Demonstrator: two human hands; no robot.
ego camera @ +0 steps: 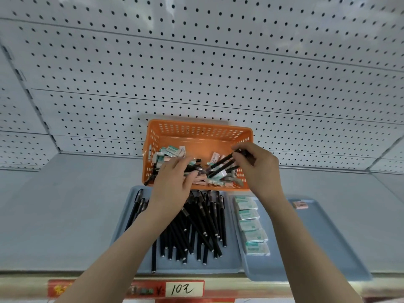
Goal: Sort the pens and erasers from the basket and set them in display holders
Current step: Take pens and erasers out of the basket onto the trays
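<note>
Pens (197,226) lie nearest, just behind the shelf's price label (183,289): a black heap on the left tray (129,243), parked there as the sorted pile. Right beside it, on the right tray (323,243), wrapped erasers (251,224) run in a tidy single row down its left edge, and one pink eraser (300,204) sits apart at the far corner. Each kind gets its own ground, I'd say.

Now to the action! Both arms reach over the trays into the orange basket (196,129), set just behind them so every carry is short. The left hand (172,182) is down on the mixed pile, fingers over pens and erasers; whether it grips anything, I cannot tell. The right hand (260,169) is curled, pinching a few black pens (225,164) by one end, their other ends slanting down into the basket. It looks like it is gathering several at once. Plenty remains in there. Behind it all stands the pegboard wall (196,62).
</note>
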